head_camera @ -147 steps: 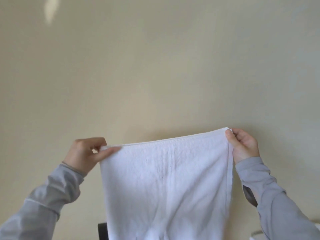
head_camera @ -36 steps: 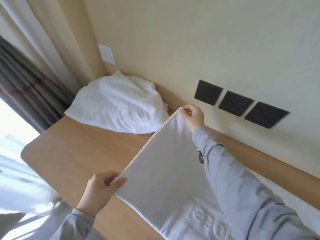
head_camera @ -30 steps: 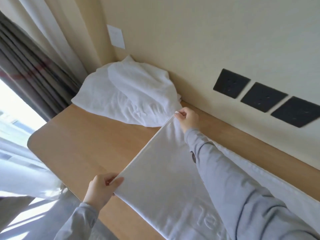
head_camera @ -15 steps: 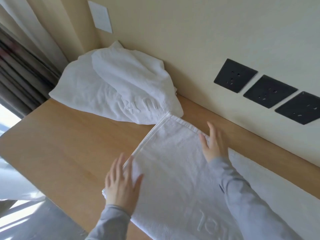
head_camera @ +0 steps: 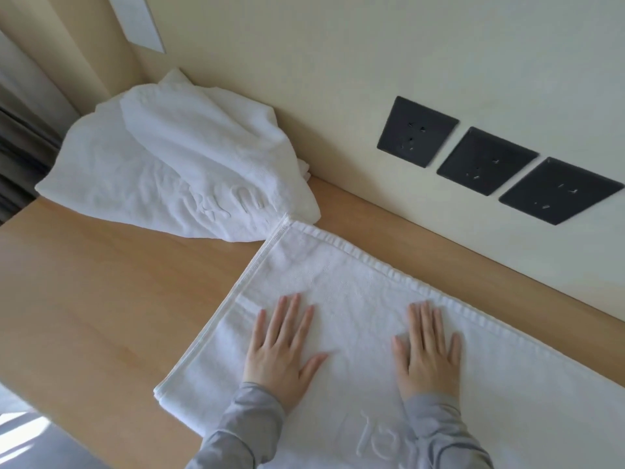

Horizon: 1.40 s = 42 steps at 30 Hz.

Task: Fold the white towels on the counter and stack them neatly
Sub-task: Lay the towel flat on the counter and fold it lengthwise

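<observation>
Now left hand [head_camera: 282, 350] and right hand [head_camera: 427, 350] press flat, fingers spread, on the folded towel [head_camera: 338, 289], bare counter [head_camera: 101, 299] left.

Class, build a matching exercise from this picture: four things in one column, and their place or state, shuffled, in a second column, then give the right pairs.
Things:
1. flat towel
2. crumpled towels
3. black sockets
4. left hand

Places or states:
A. heaped in the corner by the wall
B. mounted on the wall
C. spread out on the wooden counter
D. palm down, fingers spread, on the towel

Pairs: 1-C, 2-A, 3-B, 4-D
</observation>
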Available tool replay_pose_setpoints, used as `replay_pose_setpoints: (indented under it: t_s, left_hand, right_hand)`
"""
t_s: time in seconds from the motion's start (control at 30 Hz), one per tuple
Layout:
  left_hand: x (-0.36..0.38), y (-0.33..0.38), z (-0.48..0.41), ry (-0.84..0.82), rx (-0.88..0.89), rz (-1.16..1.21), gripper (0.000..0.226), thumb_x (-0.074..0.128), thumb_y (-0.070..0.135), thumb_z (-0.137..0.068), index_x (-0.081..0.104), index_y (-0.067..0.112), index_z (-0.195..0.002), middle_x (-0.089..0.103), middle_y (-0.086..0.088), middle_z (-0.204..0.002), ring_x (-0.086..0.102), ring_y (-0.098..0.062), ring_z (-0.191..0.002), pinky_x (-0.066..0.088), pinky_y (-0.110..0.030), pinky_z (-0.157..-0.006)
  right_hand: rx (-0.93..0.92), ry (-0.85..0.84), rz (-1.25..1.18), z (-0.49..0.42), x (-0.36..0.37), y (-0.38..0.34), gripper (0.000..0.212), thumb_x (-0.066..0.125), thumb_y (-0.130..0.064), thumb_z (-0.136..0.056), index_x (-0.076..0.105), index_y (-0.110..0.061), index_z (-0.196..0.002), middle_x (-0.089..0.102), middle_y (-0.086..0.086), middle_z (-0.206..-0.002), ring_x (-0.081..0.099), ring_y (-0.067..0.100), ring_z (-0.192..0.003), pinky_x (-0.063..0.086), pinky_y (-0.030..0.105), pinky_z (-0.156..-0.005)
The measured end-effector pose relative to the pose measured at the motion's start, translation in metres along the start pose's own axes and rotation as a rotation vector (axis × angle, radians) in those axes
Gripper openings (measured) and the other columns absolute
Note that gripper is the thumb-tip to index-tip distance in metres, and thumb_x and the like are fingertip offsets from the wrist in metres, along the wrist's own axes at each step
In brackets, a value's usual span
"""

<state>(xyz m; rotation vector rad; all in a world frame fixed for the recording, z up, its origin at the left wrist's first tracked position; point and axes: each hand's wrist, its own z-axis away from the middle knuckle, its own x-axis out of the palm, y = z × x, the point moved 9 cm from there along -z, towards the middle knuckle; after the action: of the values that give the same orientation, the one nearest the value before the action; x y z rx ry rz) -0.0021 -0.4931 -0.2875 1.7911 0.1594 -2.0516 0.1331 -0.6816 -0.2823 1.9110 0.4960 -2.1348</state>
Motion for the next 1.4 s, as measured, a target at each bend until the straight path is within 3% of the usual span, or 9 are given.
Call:
replay_pose_setpoints:
  t_s: [0.3,0.43,0.5,0.63,0.77,0.9,1.0,1.03,1.4]
  left_hand:
    - [-0.012,0.07,-0.034,0.034,0.084,0.054,0.066,0.026,0.062,-0.09,0.041,0.023,-0.141,0.033,-0.005,-0.151,0.03,-0.028,-0.139,0.026,-0.05,-0.113]
    - [0.0,0.085,-0.082,-0.022,0.233,-0.044,0.068,0.012,0.063,-0.09,0.004,0.03,-0.15,-0.014,0.004,-0.156,-0.008,-0.019,-0.145,-0.013,-0.046,-0.114]
    - [0.002,0.069,-0.099,0.008,0.239,-0.095,0.068,0.005,0.064,-0.088,-0.007,0.034,-0.148,-0.017,0.006,-0.156,-0.016,-0.015,-0.144,-0.021,-0.043,-0.11]
    - [-0.011,0.002,-0.13,0.061,0.029,-0.068,0.07,0.003,0.067,-0.086,-0.009,0.035,-0.147,-0.014,0.008,-0.156,-0.016,-0.011,-0.143,-0.011,-0.037,-0.116]
    - [-0.015,-0.012,-0.138,0.016,0.067,-0.024,0.073,0.001,0.065,-0.086,-0.005,0.029,-0.149,-0.01,0.005,-0.158,-0.013,-0.012,-0.144,-0.009,-0.037,-0.118]
    - [-0.025,0.005,-0.114,0.052,0.039,-0.052,0.072,0.013,0.059,-0.093,0.002,0.016,-0.15,-0.004,-0.006,-0.158,-0.007,-0.021,-0.145,-0.009,-0.037,-0.118]
    - [-0.019,0.05,-0.055,0.079,0.164,0.09,0.069,0.03,0.054,-0.091,0.036,0.007,-0.142,0.03,-0.012,-0.151,0.028,-0.029,-0.139,0.031,-0.048,-0.11]
    - [-0.012,0.062,-0.031,0.06,0.219,0.127,0.067,0.034,0.053,-0.091,0.041,0.007,-0.14,0.034,-0.01,-0.149,0.032,-0.028,-0.138,0.035,-0.047,-0.108]
    - [-0.012,-0.072,0.035,-0.009,-0.005,0.064,0.073,0.018,0.056,-0.094,0.023,0.006,-0.146,0.021,-0.005,-0.154,0.02,-0.025,-0.142,0.004,-0.031,-0.117]
  right_hand:
    - [0.017,-0.021,-0.004,0.007,-0.007,0.03,0.073,-0.003,-0.056,-0.092,0.034,-0.018,-0.141,0.033,0.004,-0.149,0.029,0.018,-0.137,0.022,0.053,-0.11]
    - [0.036,-0.034,0.02,0.009,-0.005,0.041,0.076,-0.009,-0.058,-0.089,0.028,-0.019,-0.142,0.028,0.0,-0.151,0.025,0.016,-0.138,0.022,0.053,-0.111]
    - [0.032,-0.038,0.018,0.009,-0.005,0.043,0.077,-0.008,-0.058,-0.089,0.029,-0.016,-0.142,0.03,0.002,-0.15,0.028,0.018,-0.137,0.024,0.055,-0.108]
    - [0.013,-0.032,0.022,0.007,-0.005,0.043,0.074,-0.006,-0.055,-0.092,0.029,-0.014,-0.141,0.03,0.003,-0.149,0.009,0.009,-0.143,0.026,0.055,-0.107]
    - [0.011,-0.005,0.021,0.007,-0.005,0.044,0.071,-0.004,-0.054,-0.093,0.03,-0.014,-0.142,0.027,0.002,-0.149,-0.015,-0.002,-0.14,0.022,0.054,-0.108]
    - [0.024,-0.022,0.031,0.009,-0.003,0.043,0.071,-0.003,-0.053,-0.093,0.032,-0.015,-0.142,0.032,0.004,-0.149,0.009,0.01,-0.142,0.023,0.055,-0.108]
    - [0.05,-0.021,0.017,0.01,-0.004,0.043,0.071,-0.002,-0.055,-0.092,0.031,-0.018,-0.143,0.029,0.002,-0.15,0.02,0.015,-0.14,0.02,0.054,-0.111]
    - [0.05,-0.019,0.018,0.011,-0.004,0.043,0.069,0.0,-0.055,-0.091,0.029,-0.02,-0.143,0.026,0.0,-0.151,0.021,0.016,-0.14,0.019,0.053,-0.112]
    - [0.052,-0.091,0.105,0.015,-0.001,0.045,0.067,-0.007,-0.052,-0.083,0.001,-0.028,-0.145,-0.003,-0.007,-0.155,-0.005,0.011,-0.143,0.002,0.045,-0.117]
